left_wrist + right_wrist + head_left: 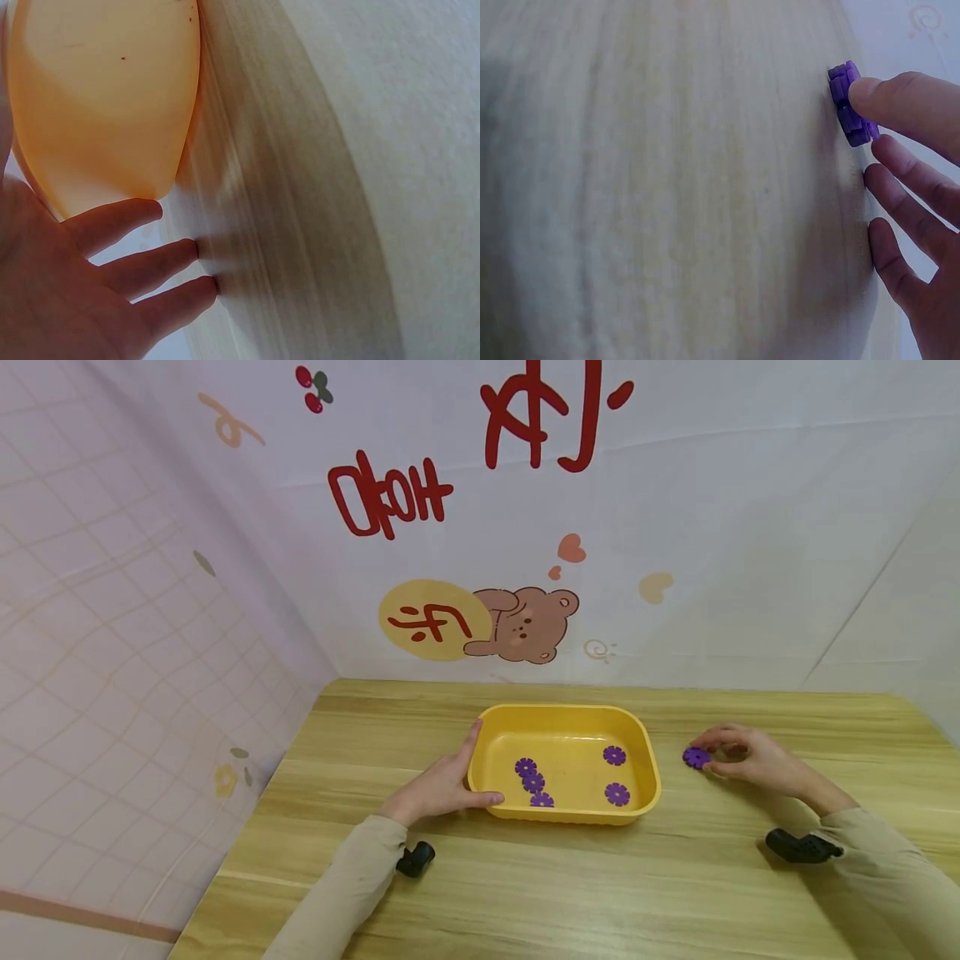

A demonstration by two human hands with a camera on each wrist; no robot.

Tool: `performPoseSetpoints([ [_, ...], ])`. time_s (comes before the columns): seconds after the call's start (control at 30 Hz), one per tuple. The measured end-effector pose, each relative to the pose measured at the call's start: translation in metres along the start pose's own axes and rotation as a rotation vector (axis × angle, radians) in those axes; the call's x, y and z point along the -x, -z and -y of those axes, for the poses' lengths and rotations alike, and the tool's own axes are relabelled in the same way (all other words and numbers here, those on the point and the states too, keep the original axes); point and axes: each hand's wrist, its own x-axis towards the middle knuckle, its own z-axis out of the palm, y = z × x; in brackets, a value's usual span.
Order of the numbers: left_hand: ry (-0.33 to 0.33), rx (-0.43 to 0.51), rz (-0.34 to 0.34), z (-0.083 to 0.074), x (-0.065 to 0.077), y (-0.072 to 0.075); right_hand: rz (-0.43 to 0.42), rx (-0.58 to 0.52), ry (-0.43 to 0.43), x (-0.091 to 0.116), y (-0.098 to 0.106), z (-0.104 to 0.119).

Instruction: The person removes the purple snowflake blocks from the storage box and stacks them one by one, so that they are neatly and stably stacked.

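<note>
A yellow plastic tray (566, 816) stands on the wooden table. My left hand (442, 789) rests against its left end, fingers spread and fairly straight, the thumb lying over the front-left corner of the rim. To the right of the tray, my right hand (757, 762) pinches purple snowflake discs (847, 105) at the tabletop between thumb and fingers. In the right wrist view they look like a small stack, one layer on another. Inside the tray, a chain of three overlapping purple discs (533, 782) lies left of centre, and two single discs (615, 756) lie toward the right end.
The wooden tabletop (525, 893) runs around the tray. Behind it hangs a white printed cloth (712, 527) with a bear, hearts and red characters. A gridded cloth (112, 652) covers the left side. Black wrist devices (801, 847) sit at both sleeves.
</note>
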Motion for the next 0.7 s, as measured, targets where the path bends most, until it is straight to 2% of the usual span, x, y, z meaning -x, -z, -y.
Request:
performPoseSetpoints([
  [0.37,-0.005,-0.007,-0.001,-0.0004,0.0000,0.0006,0.015,0.025,-0.025,-0.0001,0.0001,0.0006],
  [0.7,-0.005,-0.003,0.004,-0.0008,0.0001,0.0007,0.040,-0.003,-0.020,-0.0007,0.0026,0.0057],
])
